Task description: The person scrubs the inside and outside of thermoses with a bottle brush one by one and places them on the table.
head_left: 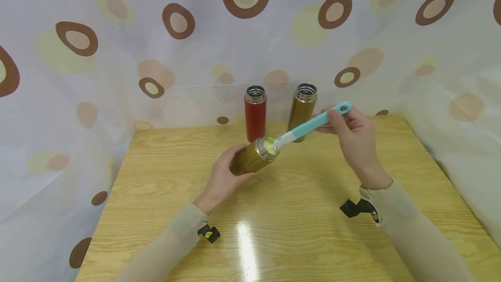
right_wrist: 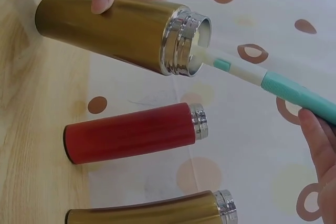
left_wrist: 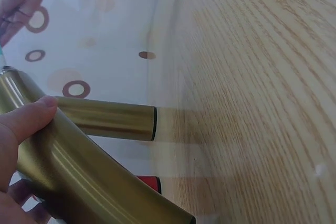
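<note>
In the head view my left hand (head_left: 224, 178) grips a gold thermos bottle (head_left: 248, 158), tilted with its lidless mouth toward the right. My right hand (head_left: 358, 142) holds the teal handle of a bottle brush (head_left: 313, 124). The brush's white neck meets the bottle's mouth, and a yellow-and-white brush head shows right at the opening. How far it reaches inside is hidden. In the right wrist view the bottle (right_wrist: 115, 30) lies nearly level, with the brush's white stem (right_wrist: 236, 69) entering the steel neck. The left wrist view shows my thumb across the bottle's side (left_wrist: 79, 166).
Behind the held bottle stand a red thermos bottle (head_left: 255, 116) and a second gold one (head_left: 301, 110), both upright and lidless. They are near the back edge of the wooden table (head_left: 164, 195). A patterned white sheet (head_left: 195, 60) hangs behind and at both sides.
</note>
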Action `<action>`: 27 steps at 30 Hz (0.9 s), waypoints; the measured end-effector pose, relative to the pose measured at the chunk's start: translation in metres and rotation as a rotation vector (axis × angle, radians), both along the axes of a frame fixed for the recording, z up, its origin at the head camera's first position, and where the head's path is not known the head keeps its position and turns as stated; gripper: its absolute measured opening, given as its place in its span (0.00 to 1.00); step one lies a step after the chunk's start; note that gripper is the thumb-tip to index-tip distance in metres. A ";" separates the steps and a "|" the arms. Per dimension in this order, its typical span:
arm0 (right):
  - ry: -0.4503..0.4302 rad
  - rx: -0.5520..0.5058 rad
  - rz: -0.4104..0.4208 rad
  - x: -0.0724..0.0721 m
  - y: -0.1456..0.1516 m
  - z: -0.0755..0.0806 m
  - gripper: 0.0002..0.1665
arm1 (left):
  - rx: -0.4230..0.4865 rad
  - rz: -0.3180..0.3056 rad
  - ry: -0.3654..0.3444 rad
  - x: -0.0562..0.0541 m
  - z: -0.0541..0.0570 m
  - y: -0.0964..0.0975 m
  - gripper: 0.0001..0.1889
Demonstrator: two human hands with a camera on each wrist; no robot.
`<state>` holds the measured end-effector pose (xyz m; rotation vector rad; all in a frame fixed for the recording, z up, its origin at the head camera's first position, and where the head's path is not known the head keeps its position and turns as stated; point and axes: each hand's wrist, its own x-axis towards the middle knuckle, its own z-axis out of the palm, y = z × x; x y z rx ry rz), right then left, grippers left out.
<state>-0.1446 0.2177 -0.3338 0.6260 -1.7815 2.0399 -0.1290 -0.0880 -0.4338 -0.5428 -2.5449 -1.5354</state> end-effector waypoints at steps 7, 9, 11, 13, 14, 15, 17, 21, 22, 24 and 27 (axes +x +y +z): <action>0.043 0.034 0.007 0.000 0.004 0.001 0.12 | -0.009 -0.001 0.000 -0.003 0.002 -0.003 0.40; 0.048 0.022 0.021 0.000 0.005 0.001 0.13 | -0.014 0.001 -0.006 -0.004 0.001 -0.004 0.40; 0.043 0.009 0.031 -0.001 0.006 0.001 0.13 | -0.022 0.002 -0.009 -0.004 0.001 -0.004 0.40; 0.034 -0.003 0.028 -0.002 0.008 0.001 0.13 | -0.027 0.000 -0.002 -0.005 0.000 -0.005 0.39; 0.029 -0.013 0.025 -0.002 0.009 0.001 0.14 | -0.028 -0.003 0.005 -0.005 0.000 -0.005 0.39; 0.023 -0.019 0.020 -0.002 0.010 0.001 0.14 | -0.029 -0.004 0.011 -0.005 -0.001 -0.004 0.39; 0.011 -0.022 0.001 -0.003 0.011 0.001 0.14 | -0.033 -0.007 0.024 -0.005 -0.001 -0.005 0.39; 0.002 -0.018 -0.026 -0.002 0.014 0.002 0.14 | -0.036 -0.004 0.042 -0.004 -0.002 -0.005 0.40; 0.002 -0.023 -0.020 -0.002 0.014 0.002 0.14 | -0.040 -0.002 0.045 -0.004 -0.002 -0.006 0.40; 0.008 -0.022 -0.020 -0.002 0.016 0.003 0.14 | -0.042 0.001 0.048 -0.003 -0.002 -0.006 0.40; 0.030 -0.049 -0.004 -0.001 0.017 0.006 0.13 | -0.044 -0.002 0.042 -0.004 -0.002 -0.007 0.40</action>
